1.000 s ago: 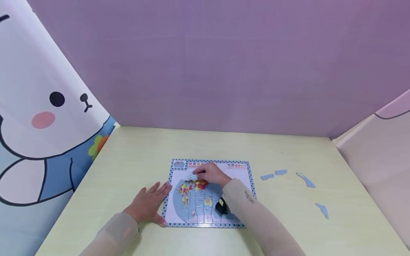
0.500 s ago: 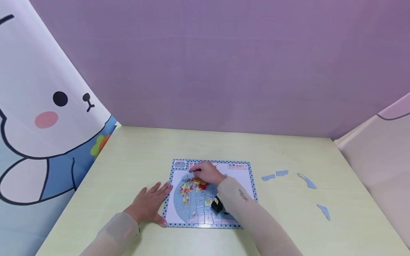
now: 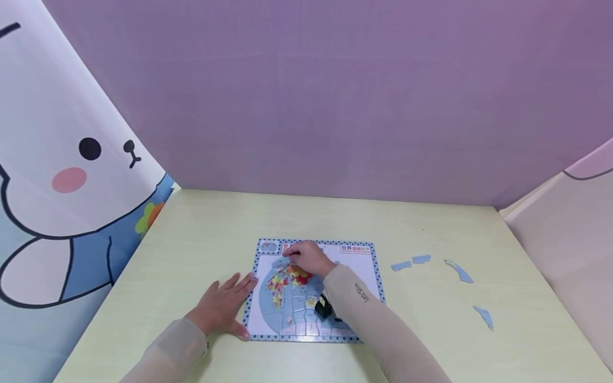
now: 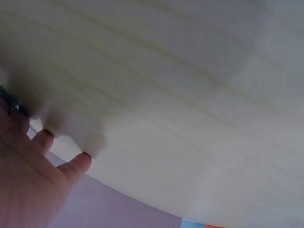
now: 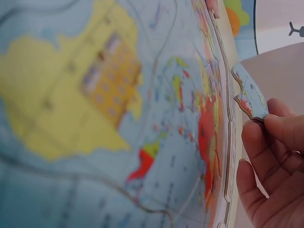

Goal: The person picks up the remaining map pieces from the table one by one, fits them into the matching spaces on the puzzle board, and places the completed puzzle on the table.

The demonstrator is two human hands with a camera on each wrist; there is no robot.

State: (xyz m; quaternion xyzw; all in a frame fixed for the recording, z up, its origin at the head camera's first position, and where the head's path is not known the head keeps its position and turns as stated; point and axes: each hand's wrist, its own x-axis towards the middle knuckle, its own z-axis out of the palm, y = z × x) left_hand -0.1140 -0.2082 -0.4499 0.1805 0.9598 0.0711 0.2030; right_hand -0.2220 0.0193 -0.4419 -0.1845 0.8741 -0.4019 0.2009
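Note:
A world-map jigsaw puzzle board [image 3: 356,263] with a blue dotted border lies on the table. My right hand [image 3: 310,259] is over the top left of the map. In the right wrist view its thumb and fingertips pinch a light blue puzzle piece [image 5: 251,92] with small coloured patches. There the piece stands tilted, close to the map face [image 5: 175,137]; whether it touches is unclear. My left hand [image 3: 221,306] rests with spread fingers at the board's left edge. The left wrist view shows some of its fingers [image 4: 76,166] on the table.
Several loose blue puzzle pieces, among them a curved one [image 3: 458,270] and a narrow one [image 3: 484,317], lie on the table right of the board. A purple backdrop [image 3: 325,106] stands behind the table. A black wrist camera [image 3: 323,307] hides part of the map.
My right hand has shifted slightly left, and the pinched piece has come down towards the map's upper left edge. During the last half second hardly anything moved. My left hand has stayed in place.

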